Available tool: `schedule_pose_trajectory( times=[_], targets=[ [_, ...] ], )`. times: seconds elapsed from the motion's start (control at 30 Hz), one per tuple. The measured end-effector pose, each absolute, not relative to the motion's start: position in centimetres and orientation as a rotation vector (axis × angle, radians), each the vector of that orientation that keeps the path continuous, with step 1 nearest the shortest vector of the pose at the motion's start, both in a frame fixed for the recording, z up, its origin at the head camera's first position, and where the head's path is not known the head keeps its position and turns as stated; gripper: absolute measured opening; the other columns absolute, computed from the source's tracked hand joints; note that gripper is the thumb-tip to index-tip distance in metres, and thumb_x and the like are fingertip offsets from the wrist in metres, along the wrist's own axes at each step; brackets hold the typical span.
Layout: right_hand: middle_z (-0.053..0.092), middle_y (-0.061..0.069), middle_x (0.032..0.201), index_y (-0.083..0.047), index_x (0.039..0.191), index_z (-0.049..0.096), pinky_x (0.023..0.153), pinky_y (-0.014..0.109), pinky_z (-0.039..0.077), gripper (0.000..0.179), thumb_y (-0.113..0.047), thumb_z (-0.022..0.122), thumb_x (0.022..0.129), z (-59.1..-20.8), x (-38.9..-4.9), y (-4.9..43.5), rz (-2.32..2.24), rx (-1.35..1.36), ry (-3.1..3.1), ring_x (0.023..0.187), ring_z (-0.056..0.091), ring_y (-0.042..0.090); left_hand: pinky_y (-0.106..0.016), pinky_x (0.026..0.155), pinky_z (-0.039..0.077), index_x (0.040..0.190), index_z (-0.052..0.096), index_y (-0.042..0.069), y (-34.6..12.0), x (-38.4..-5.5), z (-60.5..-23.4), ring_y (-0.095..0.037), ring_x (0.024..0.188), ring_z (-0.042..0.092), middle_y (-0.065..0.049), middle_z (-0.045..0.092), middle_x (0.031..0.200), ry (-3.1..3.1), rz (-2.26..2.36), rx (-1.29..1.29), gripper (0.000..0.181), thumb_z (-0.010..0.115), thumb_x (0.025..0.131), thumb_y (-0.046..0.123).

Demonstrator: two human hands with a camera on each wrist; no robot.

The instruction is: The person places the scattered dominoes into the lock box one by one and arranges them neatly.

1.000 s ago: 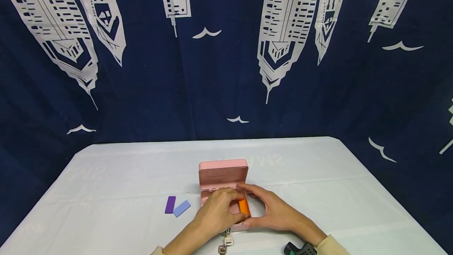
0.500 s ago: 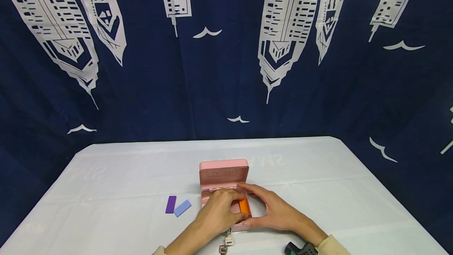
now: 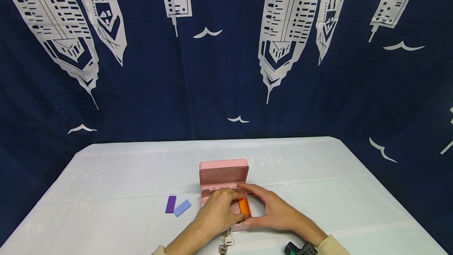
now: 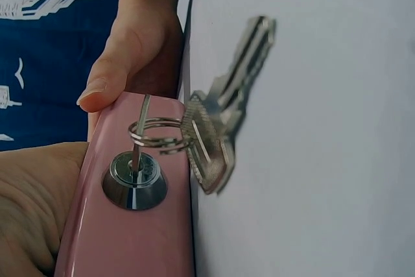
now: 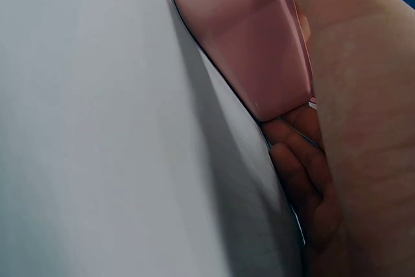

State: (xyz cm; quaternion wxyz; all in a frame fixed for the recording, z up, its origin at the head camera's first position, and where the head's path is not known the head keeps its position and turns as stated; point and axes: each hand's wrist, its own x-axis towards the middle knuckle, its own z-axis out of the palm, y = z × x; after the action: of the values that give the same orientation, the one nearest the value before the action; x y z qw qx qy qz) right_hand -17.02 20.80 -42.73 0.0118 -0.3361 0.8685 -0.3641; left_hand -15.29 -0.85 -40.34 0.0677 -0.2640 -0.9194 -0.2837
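Our left hand (image 3: 218,211) pinched the orange block (image 3: 244,206) in the box (image 3: 223,177) our right hand (image 3: 277,209) held; purple block (image 3: 170,204) and blue block (image 3: 182,208) remained outside.

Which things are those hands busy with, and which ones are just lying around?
Seem part of the job:
- pink box, held by the right hand
- orange block inside, at the left hand's fingers

Seem just there:
- purple block
- light blue block
- keys, hanging at the box's lock
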Motion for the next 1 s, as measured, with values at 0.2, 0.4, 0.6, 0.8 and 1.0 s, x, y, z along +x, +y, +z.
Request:
schedule_pose_trajectory(
  times=[0.2,0.4,0.6,0.8,1.0],
  targets=[
    [0.048,-0.015,0.151,-0.032,0.152,0.039,0.113,0.032,0.043,0.086,-0.047,0.083,0.078,-42.73,-17.01,20.90,-1.137,-1.039,2.705,0.135,0.052,0.012,-0.032,0.093,0.055,0.107,0.077,0.014,-0.74,-15.30,-40.32,-0.011,0.098,0.065,0.004,0.074,0.106,-2.768,-0.841,-0.804,0.039,0.087,0.073,0.032],
    [0.048,-0.014,0.151,-0.032,0.151,0.040,0.113,0.031,0.043,0.086,-0.047,0.083,0.079,-42.72,-17.01,20.97,-1.131,-1.061,2.715,0.134,0.052,0.013,-0.032,0.094,0.054,0.108,0.076,0.015,-0.67,-15.28,-40.35,-0.012,0.101,0.066,0.004,0.074,0.108,-2.767,-0.839,-0.793,0.040,0.087,0.073,0.032],
    [0.048,-0.013,0.151,-0.030,0.151,0.041,0.112,0.028,0.043,0.084,-0.044,0.083,0.079,-42.64,-17.08,20.98,-1.157,-1.073,2.694,0.134,0.052,0.012,-0.032,0.092,0.055,0.110,0.076,0.015,-0.86,-15.44,-40.32,-0.011,0.101,0.065,0.005,0.074,0.109,-2.755,-0.873,-0.806,0.039,0.084,0.075,0.031],
    [0.049,-0.012,0.151,-0.030,0.151,0.040,0.113,0.030,0.042,0.084,-0.043,0.082,0.080,-42.79,-17.03,20.95,-1.159,-1.090,2.697,0.136,0.051,0.013,-0.034,0.095,0.054,0.111,0.075,0.016,-1.19,-15.58,-40.29,-0.011,0.104,0.065,0.005,0.073,0.111,-2.755,-0.931,-0.837,0.039,0.082,0.073,0.023],
    [0.048,-0.014,0.151,-0.032,0.151,0.039,0.114,0.031,0.042,0.084,-0.044,0.083,0.080,-42.91,-16.98,20.92,-1.157,-1.073,2.700,0.137,0.050,0.013,-0.036,0.097,0.054,0.113,0.075,0.016,-1.20,-15.55,-40.39,-0.013,0.108,0.066,0.004,0.073,0.114,-2.761,-0.933,-0.836,0.038,0.083,0.077,0.025]
  ],
)
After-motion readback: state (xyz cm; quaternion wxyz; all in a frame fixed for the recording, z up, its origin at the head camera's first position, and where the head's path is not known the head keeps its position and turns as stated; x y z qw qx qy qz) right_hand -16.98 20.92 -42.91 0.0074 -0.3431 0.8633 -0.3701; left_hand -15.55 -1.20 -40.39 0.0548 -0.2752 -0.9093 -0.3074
